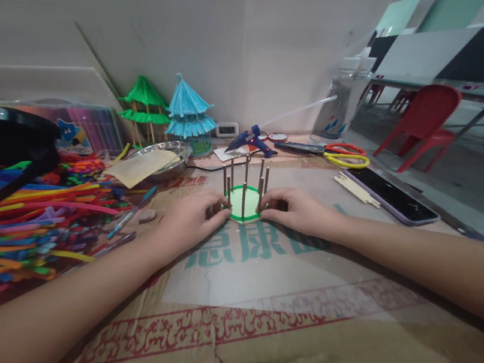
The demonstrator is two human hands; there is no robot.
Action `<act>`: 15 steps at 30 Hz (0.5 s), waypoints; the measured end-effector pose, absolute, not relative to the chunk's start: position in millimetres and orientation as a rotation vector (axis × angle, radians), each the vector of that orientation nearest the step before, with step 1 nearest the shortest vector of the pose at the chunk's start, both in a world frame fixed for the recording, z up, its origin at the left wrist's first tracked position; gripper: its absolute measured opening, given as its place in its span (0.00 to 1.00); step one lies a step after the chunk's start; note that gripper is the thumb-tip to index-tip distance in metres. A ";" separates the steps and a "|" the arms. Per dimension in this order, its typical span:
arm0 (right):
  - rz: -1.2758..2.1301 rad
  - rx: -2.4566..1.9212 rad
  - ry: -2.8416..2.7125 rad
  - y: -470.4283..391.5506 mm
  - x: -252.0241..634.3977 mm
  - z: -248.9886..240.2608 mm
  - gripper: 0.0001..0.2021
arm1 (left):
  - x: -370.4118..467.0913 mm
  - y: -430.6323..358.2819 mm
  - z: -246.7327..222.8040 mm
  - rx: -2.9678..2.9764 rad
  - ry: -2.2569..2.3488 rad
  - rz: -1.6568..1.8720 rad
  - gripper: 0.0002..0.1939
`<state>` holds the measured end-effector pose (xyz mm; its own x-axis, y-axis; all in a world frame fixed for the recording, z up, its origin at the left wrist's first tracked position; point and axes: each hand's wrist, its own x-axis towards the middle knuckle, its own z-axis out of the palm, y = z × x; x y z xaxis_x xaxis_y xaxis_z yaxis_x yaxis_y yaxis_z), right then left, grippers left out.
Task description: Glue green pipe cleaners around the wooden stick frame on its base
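A small base [247, 200] with a bright green rim and pale green middle lies on the cardboard in the centre, with several thin brown sticks standing upright around its edge. My left hand [196, 214] pinches the left edge of the base, its fingertips beside a stick. On the opposite side, my right hand [294, 207] grips the right edge near other sticks, thumb toward the front. The fingertips of both hands are partly hidden behind the sticks and rim.
Behind stand a green model pavilion [147, 108], a blue one [189, 113] and a glue gun [252, 140]. Coloured pipe cleaners [25, 226] heap at left. Scissors [323, 150], pale sticks [356, 190] and a phone [394, 195] lie at right.
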<state>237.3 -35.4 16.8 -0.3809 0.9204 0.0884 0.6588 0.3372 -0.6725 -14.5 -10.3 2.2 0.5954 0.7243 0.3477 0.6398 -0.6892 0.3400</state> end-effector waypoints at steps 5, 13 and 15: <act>0.777 -1.370 -2.151 -35.5 237.2 16.6 0.04 | -15.0 -12.0 3.6 2.609 1.179 0.699 0.12; 0.750 -1.391 -2.151 -35.2 236.5 16.1 0.03 | -14.2 -17.7 7.2 2.723 1.099 0.746 0.11; 0.735 -1.400 -2.157 -35.3 235.7 15.8 0.04 | -14.2 -17.9 6.5 2.768 1.056 0.734 0.12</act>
